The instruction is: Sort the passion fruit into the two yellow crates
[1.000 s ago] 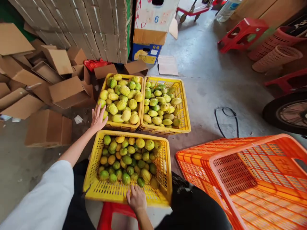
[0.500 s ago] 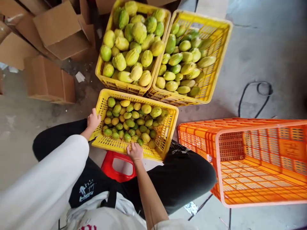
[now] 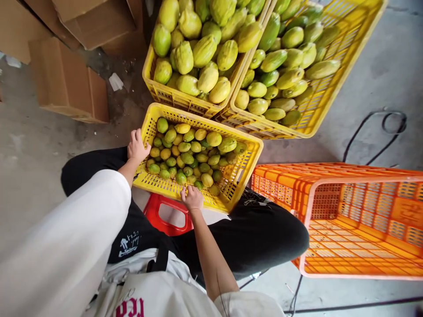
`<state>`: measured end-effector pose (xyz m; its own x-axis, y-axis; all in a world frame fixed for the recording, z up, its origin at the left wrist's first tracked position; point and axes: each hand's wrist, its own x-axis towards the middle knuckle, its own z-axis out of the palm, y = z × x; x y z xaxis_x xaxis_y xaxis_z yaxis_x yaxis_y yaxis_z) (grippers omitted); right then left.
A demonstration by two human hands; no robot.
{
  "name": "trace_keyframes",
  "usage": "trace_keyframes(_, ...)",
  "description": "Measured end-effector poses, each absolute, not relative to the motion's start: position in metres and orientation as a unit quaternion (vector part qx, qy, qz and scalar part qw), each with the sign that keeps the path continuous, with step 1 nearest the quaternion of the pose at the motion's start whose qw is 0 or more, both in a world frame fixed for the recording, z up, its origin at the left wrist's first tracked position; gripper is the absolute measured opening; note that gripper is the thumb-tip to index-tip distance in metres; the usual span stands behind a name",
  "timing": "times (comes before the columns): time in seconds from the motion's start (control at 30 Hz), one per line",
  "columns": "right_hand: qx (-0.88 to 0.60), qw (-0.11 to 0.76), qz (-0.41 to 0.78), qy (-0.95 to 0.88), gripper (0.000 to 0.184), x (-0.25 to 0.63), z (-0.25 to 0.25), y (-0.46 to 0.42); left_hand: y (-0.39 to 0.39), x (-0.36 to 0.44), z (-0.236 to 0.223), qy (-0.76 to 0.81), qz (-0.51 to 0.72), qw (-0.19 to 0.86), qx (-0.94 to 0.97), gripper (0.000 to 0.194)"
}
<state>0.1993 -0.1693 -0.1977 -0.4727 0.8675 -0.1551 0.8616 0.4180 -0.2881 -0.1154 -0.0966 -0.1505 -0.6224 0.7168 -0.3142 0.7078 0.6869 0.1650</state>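
A small yellow plastic crate (image 3: 206,201) lies between my knees, tilted, holding several small green and yellow lemon-like fruits (image 3: 187,158). At its left end, my left hand (image 3: 137,146) grips the rim with the fingers curled over the edge. My right hand (image 3: 193,197) is closed over the near rim, around the middle of that side, its fingertips close to the fruits. Part of a red plastic stool (image 3: 168,226) shows below the crate, between my legs.
Beyond it, two larger yellow crates (image 3: 185,97) hold bigger green-yellow fruits (image 3: 205,50). An orange crate (image 3: 309,220) lies on its side at the right, by a black cable (image 3: 370,114). Cardboard boxes (image 3: 68,81) stand at the upper left.
The view has shifted, so the crates appear larger and the two big ones sit higher and further right. Both hands keep their hold on the small crate's rim.
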Motion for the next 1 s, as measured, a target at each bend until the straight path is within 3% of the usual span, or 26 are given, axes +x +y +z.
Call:
trace_keyframes(0.17, -0.51, 0.014, 0.165, -0.844, 0.03, 0.199, -0.198, -0.169, -0.099, -0.119, -0.151, 0.886, 0.066, 0.154, 0.432, 0.092)
trace_keyframes(0.37, -0.517, -0.015, 0.202, -0.831, 0.031, 0.201, -0.193, -0.166, -0.101, -0.121, -0.157, 0.884, 0.069, 0.185, 0.424, 0.09)
trace_keyframes(0.6, -0.552, -0.103, 0.367, -0.741, 0.029, 0.201, -0.191, -0.146, -0.103, -0.118, -0.163, 0.881, 0.061, 0.211, 0.419, 0.088)
trace_keyframes(0.73, -0.52, -0.033, 0.424, -0.741, 0.02, 0.152, -0.206, -0.105, -0.103, -0.115, -0.164, 0.878, 0.05, 0.221, 0.423, 0.087)
trace_keyframes(0.83, -0.435, -0.007, 0.416, -0.799, 0.027, 0.091, -0.226, -0.072, -0.105, -0.112, -0.171, 0.873, 0.062, 0.228, 0.428, 0.085)
trace_keyframes(1.0, -0.3, -0.064, 0.327, -0.894, 0.035, 0.007, -0.275, -0.043, -0.109, -0.105, -0.192, 0.86, 0.111, 0.231, 0.441, 0.085)
